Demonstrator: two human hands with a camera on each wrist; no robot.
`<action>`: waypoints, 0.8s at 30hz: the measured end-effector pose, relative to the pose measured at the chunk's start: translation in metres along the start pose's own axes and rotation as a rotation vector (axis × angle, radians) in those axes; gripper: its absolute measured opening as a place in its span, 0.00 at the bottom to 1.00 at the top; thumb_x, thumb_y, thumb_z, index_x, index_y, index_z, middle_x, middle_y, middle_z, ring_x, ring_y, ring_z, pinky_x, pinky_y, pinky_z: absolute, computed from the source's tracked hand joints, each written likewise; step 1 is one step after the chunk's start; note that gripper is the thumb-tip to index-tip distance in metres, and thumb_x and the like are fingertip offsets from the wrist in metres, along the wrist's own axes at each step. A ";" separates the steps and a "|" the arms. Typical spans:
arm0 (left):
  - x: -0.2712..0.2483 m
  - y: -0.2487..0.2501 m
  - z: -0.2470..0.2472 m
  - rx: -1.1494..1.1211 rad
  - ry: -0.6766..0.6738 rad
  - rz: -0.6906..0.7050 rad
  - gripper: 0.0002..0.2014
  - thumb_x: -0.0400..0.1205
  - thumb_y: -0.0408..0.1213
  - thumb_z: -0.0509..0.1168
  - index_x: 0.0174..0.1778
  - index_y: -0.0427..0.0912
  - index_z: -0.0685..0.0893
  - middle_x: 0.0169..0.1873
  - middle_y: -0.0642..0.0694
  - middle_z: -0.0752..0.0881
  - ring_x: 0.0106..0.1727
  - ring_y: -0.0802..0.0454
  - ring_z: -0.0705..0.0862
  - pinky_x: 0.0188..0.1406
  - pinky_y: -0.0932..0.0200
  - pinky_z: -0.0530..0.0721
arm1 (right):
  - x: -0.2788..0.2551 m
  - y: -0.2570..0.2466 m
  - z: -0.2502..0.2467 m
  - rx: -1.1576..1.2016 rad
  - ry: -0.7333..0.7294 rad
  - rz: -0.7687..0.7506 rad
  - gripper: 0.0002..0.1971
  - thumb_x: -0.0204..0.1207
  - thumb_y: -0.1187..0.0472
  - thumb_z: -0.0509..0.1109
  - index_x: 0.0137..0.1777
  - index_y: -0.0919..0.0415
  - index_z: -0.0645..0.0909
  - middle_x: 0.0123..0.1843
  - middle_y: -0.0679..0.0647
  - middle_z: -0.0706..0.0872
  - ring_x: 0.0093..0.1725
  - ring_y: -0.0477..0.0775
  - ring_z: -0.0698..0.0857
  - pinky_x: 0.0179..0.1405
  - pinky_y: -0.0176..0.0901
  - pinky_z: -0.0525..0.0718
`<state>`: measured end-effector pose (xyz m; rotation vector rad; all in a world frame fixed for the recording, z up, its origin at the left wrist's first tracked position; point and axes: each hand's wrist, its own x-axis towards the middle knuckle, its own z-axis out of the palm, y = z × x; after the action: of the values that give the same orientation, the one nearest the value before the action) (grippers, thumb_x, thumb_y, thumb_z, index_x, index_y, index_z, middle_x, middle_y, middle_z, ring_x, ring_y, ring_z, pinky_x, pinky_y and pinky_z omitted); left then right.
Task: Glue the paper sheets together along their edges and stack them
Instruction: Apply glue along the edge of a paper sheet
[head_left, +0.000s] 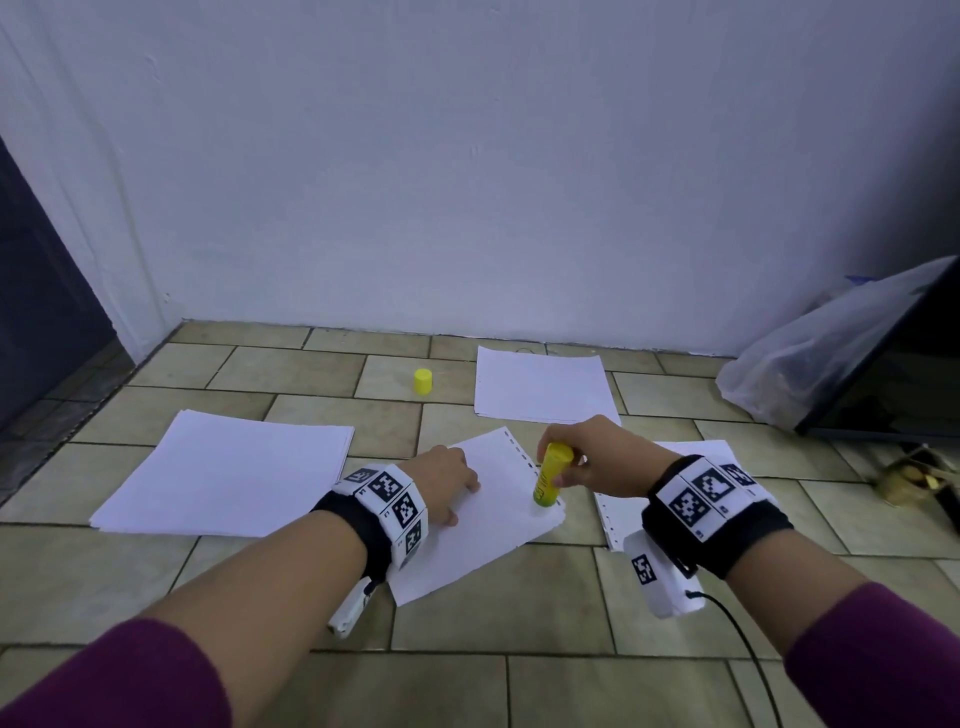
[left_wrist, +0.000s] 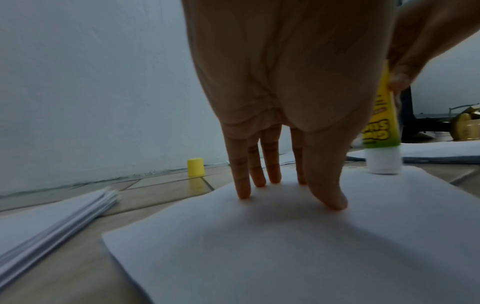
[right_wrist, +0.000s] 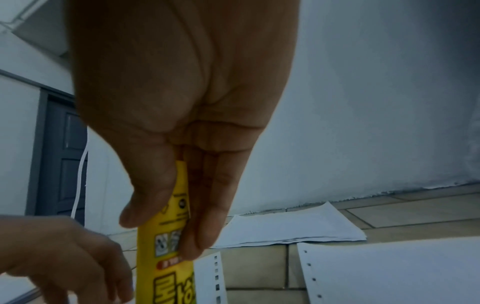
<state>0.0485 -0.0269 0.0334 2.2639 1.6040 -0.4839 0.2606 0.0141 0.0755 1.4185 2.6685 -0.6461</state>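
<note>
The thin, limp paper sheet (head_left: 483, 514) is pinned flat under the spread left hand (head_left: 447, 480) while the rigid glue stick (head_left: 551, 475) is pinched by the right hand (head_left: 597, 457).

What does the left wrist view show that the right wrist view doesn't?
Only the left wrist view shows the yellow cap standing on the floor, the paper stack's edge, and the glue stick's white tip on the sheet.
Only the right wrist view shows the sheet's punched edge and a dark door.
Both show the glue stick, held by the right hand, and the left hand.
</note>
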 end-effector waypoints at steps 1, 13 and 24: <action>0.000 -0.001 -0.001 0.007 -0.006 0.003 0.29 0.83 0.38 0.66 0.80 0.47 0.66 0.76 0.43 0.65 0.77 0.44 0.65 0.74 0.51 0.67 | -0.003 0.000 0.000 -0.008 -0.014 -0.007 0.13 0.75 0.59 0.74 0.59 0.53 0.80 0.48 0.49 0.81 0.48 0.51 0.80 0.50 0.42 0.80; -0.015 -0.002 0.005 0.020 0.053 0.062 0.25 0.75 0.49 0.72 0.64 0.41 0.75 0.68 0.46 0.68 0.68 0.47 0.71 0.57 0.54 0.76 | -0.001 0.006 -0.011 0.412 0.322 0.105 0.06 0.73 0.68 0.74 0.48 0.63 0.81 0.40 0.61 0.89 0.35 0.56 0.88 0.45 0.50 0.89; -0.015 -0.013 0.012 0.041 0.094 -0.042 0.33 0.79 0.58 0.65 0.77 0.45 0.69 0.72 0.45 0.68 0.74 0.47 0.67 0.68 0.47 0.75 | 0.031 -0.002 0.013 0.427 0.465 0.165 0.08 0.73 0.64 0.74 0.51 0.59 0.81 0.38 0.54 0.86 0.33 0.46 0.85 0.32 0.28 0.80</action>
<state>0.0306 -0.0406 0.0285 2.3189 1.7054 -0.4314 0.2396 0.0324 0.0572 2.1045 2.8024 -1.0275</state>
